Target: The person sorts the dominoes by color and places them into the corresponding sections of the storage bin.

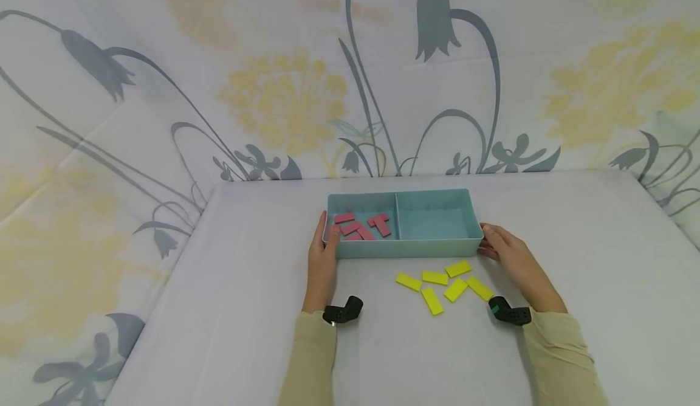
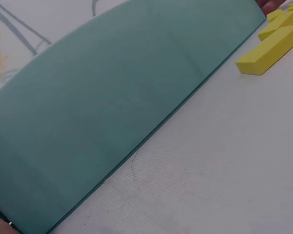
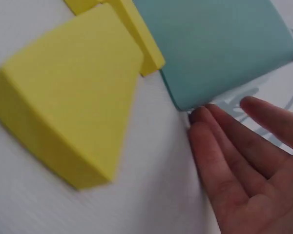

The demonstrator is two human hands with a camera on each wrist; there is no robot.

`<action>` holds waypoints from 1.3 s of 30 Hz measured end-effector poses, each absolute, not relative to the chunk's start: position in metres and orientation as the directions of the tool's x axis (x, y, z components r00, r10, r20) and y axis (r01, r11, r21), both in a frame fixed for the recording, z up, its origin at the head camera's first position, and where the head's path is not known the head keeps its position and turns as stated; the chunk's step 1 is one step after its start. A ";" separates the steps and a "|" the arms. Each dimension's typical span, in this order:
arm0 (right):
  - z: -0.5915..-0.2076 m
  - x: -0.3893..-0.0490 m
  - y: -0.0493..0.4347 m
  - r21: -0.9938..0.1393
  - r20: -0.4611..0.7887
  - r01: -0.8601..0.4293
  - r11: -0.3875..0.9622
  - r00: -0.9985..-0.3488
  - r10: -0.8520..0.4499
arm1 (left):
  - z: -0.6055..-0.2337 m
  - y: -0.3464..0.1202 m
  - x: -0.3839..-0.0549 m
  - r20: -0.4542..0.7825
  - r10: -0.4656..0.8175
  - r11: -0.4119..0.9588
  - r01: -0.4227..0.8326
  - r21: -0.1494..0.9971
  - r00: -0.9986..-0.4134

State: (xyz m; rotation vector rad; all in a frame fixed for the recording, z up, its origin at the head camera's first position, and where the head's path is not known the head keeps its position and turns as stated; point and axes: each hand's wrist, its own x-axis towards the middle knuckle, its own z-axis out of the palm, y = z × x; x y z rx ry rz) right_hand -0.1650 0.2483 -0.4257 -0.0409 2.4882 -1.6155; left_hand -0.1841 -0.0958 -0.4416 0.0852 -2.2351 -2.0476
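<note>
A pale teal tray [image 1: 404,248] with two compartments sits on the white cloth. Its left compartment holds several pink blocks [image 1: 352,228]; the right one has none. At the tray's left end, my left hand [image 1: 321,266] grips the wall, thumb over the rim and fingers outside. My right hand [image 1: 511,257] holds the right front corner, its thumb at the rim. In the right wrist view, this hand's fingers [image 3: 234,156] reach the tray's lower corner. Several yellow blocks [image 1: 435,278] lie loose in front of the tray.
White cloth [image 1: 246,284] covers the table. Behind it hangs a flower-patterned cloth [image 1: 394,90], which also runs along the sides. A black wrist camera [image 1: 343,310] sits on the left wrist and another black camera [image 1: 508,312] on the right, close to a yellow block.
</note>
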 end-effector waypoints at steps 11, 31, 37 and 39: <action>-0.413 -0.167 0.254 -0.833 -0.240 0.132 0.537 -0.961 -0.135 | -0.439 -0.104 -0.194 0.029 -0.116 -0.023 0.032 0.999 -0.993; -0.411 -0.166 0.232 -0.796 -0.284 0.031 0.605 -0.901 -0.328 | -0.441 -0.094 -0.191 0.066 -0.113 0.095 0.055 0.994 -0.991; -0.408 -0.160 0.215 -0.713 -0.280 -0.057 0.699 -0.891 -0.357 | -0.434 -0.093 -0.189 0.029 -0.102 0.086 0.020 0.996 -0.994; -0.407 -0.159 0.213 -0.702 -0.285 -0.062 0.710 -0.889 -0.360 | -0.430 -0.093 -0.187 0.020 -0.096 0.090 0.011 0.996 -0.995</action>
